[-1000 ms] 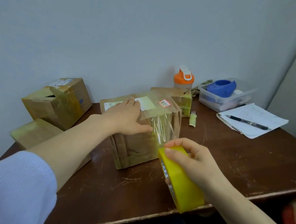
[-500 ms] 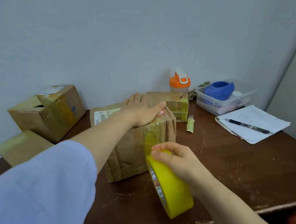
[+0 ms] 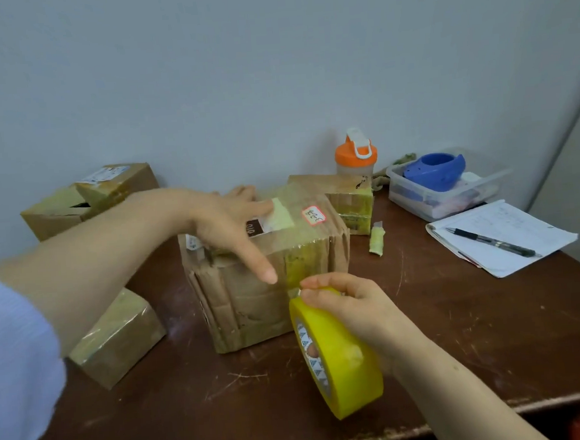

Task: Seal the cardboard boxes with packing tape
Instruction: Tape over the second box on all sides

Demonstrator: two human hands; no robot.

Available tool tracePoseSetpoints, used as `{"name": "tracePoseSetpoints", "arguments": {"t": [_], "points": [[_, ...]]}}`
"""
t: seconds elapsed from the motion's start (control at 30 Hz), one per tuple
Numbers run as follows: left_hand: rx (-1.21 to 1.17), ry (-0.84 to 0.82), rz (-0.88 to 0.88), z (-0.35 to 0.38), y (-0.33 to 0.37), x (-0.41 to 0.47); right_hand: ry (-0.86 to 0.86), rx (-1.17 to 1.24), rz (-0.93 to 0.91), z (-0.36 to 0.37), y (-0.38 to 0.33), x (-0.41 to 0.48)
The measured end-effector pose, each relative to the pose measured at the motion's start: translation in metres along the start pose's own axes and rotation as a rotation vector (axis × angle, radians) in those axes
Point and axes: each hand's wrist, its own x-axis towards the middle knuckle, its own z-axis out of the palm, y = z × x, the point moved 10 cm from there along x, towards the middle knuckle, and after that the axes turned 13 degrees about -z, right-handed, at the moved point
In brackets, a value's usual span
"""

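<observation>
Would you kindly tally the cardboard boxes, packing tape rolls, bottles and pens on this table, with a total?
Cardboard boxes: 4
Yellow packing tape roll: 1
Orange-lidded bottle: 1
Pen: 1
Total: 7

Left hand [image 3: 220, 224] no longer lies flat atop the box [image 3: 254, 311]; its thumb now reaches down the front face.

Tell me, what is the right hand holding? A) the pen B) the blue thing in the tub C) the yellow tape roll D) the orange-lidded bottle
C: the right hand has its fingers curled over the top of the yellow tape roll, close to the front of the middle box.
</observation>
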Motion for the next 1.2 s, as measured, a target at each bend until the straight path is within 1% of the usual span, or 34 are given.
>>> {"name": "tracePoseSetpoints", "arguments": {"t": [0.03,0.1,0.17,0.2,0.3,0.33,0.43,0.47,0.5,0.53,0.57,0.67,0.7,0.73,0.77,0.83,0.87,0.9,0.93,1.03,1.07,1.2], "points": [[-0.041,0.008,-0.014,0.005,-0.009,0.000,-0.002,0.005,0.002,0.001,0.000,0.000],[-0.187,0.066,0.045,0.007,-0.010,-0.001,-0.011,-0.011,0.005,0.004,-0.003,-0.003],[-0.228,0.121,0.059,-0.001,-0.010,-0.001,-0.015,-0.041,0.002,0.005,-0.009,-0.008],[-0.242,0.120,0.057,-0.006,-0.010,0.000,-0.020,-0.052,-0.003,0.004,-0.015,-0.011],[-0.361,0.059,0.064,-0.019,-0.012,-0.007,-0.062,-0.048,-0.045,0.004,-0.042,-0.027],[-0.426,0.009,0.092,-0.020,-0.013,-0.010,-0.083,-0.031,-0.070,0.005,-0.055,-0.032],[-0.635,-0.248,0.175,-0.007,-0.011,-0.018,-0.179,0.049,-0.151,0.012,-0.098,-0.043],[-0.692,-0.283,0.169,-0.005,-0.014,-0.020,-0.220,0.074,-0.166,0.018,-0.110,-0.043],[-0.737,-0.273,0.146,-0.004,-0.019,-0.021,-0.256,0.091,-0.180,0.024,-0.120,-0.040],[-0.755,-0.215,0.110,-0.006,-0.026,-0.018,-0.272,0.097,-0.190,0.029,-0.129,-0.035],[-0.712,-0.099,0.070,-0.012,-0.036,-0.015,-0.269,0.098,-0.191,0.035,-0.136,-0.026],[-0.348,0.376,-0.059,-0.038,-0.054,-0.012,-0.211,0.107,-0.180,0.053,-0.146,0.010],[-0.275,0.465,-0.084,-0.040,-0.054,-0.017,-0.175,0.102,-0.184,0.057,-0.148,0.024],[-0.242,0.459,-0.077,-0.034,-0.050,-0.019,-0.140,0.087,-0.193,0.059,-0.149,0.038],[-0.218,0.395,-0.050,-0.024,-0.043,-0.020,-0.116,0.068,-0.205,0.061,-0.151,0.050],[-0.123,0.209,-0.022,0.009,-0.031,-0.020,-0.111,0.030,-0.225,0.065,-0.152,0.067],[-0.069,0.141,-0.032,0.026,-0.029,-0.021,-0.119,0.001,-0.241,0.067,-0.151,0.073],[-0.029,0.118,-0.044,0.038,-0.028,-0.021,-0.127,-0.040,-0.262,0.068,-0.150,0.077],[-0.007,0.142,-0.052,0.045,-0.027,-0.020,-0.130,-0.082,-0.286,0.068,-0.148,0.079],[-0.003,0.319,-0.048,0.047,-0.022,-0.015,-0.112,-0.132,-0.381,0.063,-0.143,0.077],[0.001,0.352,-0.047,0.046,-0.021,-0.014,-0.100,-0.151,-0.425,0.062,-0.144,0.074],[0.010,0.354,-0.055,0.048,-0.023,-0.012,-0.072,-0.184,-0.574,0.063,-0.172,0.040]]}}
